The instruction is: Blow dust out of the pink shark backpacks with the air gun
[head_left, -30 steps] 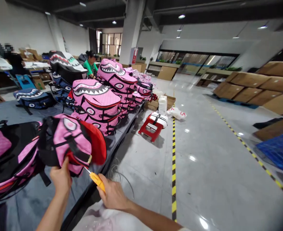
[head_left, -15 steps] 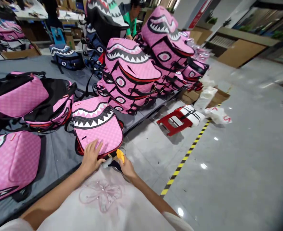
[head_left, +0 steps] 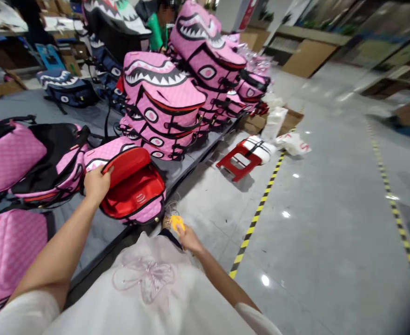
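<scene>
A pink backpack (head_left: 149, 209) with a shark-mouth print lies at the table's edge. Its front flap is lifted, showing a red lining and a small printed mark inside. My left hand (head_left: 97, 186) is closed on the edge of that flap, holding it up and back. To the right, beyond the table edge, my right hand (head_left: 190, 238) is closed round a small yellow tool (head_left: 177, 223), whose exact kind I cannot make out. Some thin, loose threads show beside the tool.
Several pink backpacks (head_left: 166, 93) are stacked behind on the grey-covered table (head_left: 93, 242); others lie at left. A red and white stool (head_left: 239, 160) stands on the floor near plastic bags (head_left: 293, 143) and striped tape (head_left: 257, 218). A person in green (head_left: 157, 32) is behind the stack.
My left hand has gone from resting on the closed backpack to lifting its flap, baring the red inside. My right hand still holds the yellow tool. The view has turned right.
</scene>
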The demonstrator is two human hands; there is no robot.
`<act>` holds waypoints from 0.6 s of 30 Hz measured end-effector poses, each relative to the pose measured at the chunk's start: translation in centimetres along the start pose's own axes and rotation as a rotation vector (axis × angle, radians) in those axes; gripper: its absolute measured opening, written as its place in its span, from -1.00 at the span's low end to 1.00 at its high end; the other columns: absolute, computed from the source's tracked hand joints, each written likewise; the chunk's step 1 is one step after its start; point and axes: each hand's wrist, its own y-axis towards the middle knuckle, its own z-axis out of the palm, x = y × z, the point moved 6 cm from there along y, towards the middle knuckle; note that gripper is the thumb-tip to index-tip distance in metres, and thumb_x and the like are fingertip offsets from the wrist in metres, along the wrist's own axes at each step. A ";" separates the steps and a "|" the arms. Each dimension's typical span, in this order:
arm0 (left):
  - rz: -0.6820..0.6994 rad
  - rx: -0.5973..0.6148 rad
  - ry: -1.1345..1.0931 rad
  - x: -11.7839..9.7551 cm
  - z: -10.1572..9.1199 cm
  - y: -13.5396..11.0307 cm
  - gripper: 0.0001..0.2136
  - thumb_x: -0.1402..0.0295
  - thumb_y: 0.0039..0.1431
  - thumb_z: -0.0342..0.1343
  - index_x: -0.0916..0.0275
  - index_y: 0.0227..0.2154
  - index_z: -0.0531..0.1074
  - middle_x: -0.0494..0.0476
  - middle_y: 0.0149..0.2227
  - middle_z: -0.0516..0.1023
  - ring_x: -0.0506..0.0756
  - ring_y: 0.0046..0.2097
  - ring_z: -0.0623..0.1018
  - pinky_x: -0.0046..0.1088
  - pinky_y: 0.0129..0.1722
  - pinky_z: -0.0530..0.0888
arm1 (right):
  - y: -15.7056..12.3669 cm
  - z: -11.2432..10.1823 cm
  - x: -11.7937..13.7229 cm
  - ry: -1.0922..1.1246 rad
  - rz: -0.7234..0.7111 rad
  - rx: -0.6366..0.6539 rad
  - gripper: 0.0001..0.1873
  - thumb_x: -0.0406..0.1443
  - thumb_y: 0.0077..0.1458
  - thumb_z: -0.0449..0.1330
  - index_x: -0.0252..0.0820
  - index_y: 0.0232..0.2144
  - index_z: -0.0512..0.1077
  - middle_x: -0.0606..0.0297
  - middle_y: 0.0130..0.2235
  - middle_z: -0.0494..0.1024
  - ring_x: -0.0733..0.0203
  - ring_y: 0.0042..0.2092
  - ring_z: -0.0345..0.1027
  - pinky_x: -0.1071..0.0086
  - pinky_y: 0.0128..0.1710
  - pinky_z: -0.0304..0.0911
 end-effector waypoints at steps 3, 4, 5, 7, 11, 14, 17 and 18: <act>-0.072 -0.066 -0.089 1.6 -0.9 1.6 -0.58 0.10 0.20 0.02 0.34 -0.19 0.60 0.20 -0.39 0.60 0.14 -0.34 0.50 -0.43 -0.34 0.32 | 0.1 0.2 -1.2 0.225 0.119 0.158 -0.34 0.21 0.22 -0.21 -0.20 -0.29 0.35 0.38 -0.61 0.29 0.24 -0.61 0.20 0.34 -0.54 0.25; -0.090 -0.081 -0.108 2.1 -1.1 1.9 -0.59 0.11 0.19 0.03 0.35 -0.20 0.60 0.18 -0.40 0.59 0.12 -0.35 0.48 -0.44 -0.34 0.31 | -0.1 -0.3 -1.6 0.245 0.098 0.110 -0.35 0.22 0.22 -0.21 -0.18 -0.30 0.33 0.40 -0.62 0.27 0.23 -0.62 0.19 0.34 -0.54 0.24; -0.103 -0.086 -0.118 2.3 -1.2 2.0 -0.60 0.11 0.18 0.04 0.37 -0.22 0.60 0.16 -0.41 0.58 0.11 -0.36 0.47 -0.45 -0.35 0.31 | -0.4 -1.2 -2.0 0.220 0.061 0.008 -0.39 0.21 0.21 -0.20 -0.16 -0.30 0.31 0.39 -0.62 0.28 0.21 -0.60 0.22 0.33 -0.53 0.24; -0.110 -0.067 -0.134 2.3 -1.2 2.1 -0.62 0.12 0.17 0.06 0.37 -0.26 0.60 0.14 -0.42 0.57 0.09 -0.38 0.45 -0.46 -0.36 0.29 | -1.5 -3.2 -2.8 0.095 -0.009 -0.223 -0.46 0.17 0.22 -0.16 -0.14 -0.29 0.28 0.35 -0.61 0.34 0.14 -0.56 0.30 0.30 -0.48 0.26; -0.032 0.011 -0.170 0.2 -0.7 1.5 -0.64 0.15 0.17 0.07 0.34 -0.22 0.60 0.16 -0.36 0.61 0.09 -0.35 0.47 -0.46 -0.33 0.30 | -2.9 -4.1 -1.3 -0.055 -0.118 -0.252 -0.47 0.11 0.28 -0.18 -0.16 -0.23 0.33 0.34 -0.64 0.37 0.09 -0.55 0.34 0.27 -0.40 0.28; 0.036 0.048 -0.173 -1.5 -0.3 0.9 -0.64 0.16 0.17 0.06 0.30 -0.18 0.61 0.19 -0.31 0.64 0.12 -0.32 0.51 -0.45 -0.30 0.32 | -2.0 -2.6 3.2 -0.116 -0.264 -0.187 -0.48 0.06 0.32 -0.18 -0.18 -0.15 0.37 0.27 -0.52 0.50 0.11 -0.44 0.43 0.30 -0.29 0.31; 0.056 0.050 -0.164 -2.1 -0.2 0.4 -0.63 0.14 0.19 0.05 0.28 -0.16 0.61 0.21 -0.28 0.65 0.14 -0.30 0.54 -0.44 -0.30 0.33 | 0.7 -0.2 7.8 -0.253 -0.299 -0.159 -0.51 -0.01 0.37 -0.16 -0.22 -0.11 0.40 0.17 -0.38 0.59 0.11 -0.31 0.50 0.35 -0.24 0.30; 0.058 0.053 -0.156 -2.2 -0.2 0.3 -0.63 0.14 0.19 0.05 0.29 -0.16 0.61 0.22 -0.29 0.65 0.15 -0.30 0.54 -0.44 -0.30 0.33 | 1.9 0.5 9.2 -0.302 -0.287 -0.147 -0.52 -0.04 0.38 -0.15 -0.25 -0.07 0.41 0.13 -0.33 0.60 0.11 -0.27 0.51 0.36 -0.24 0.29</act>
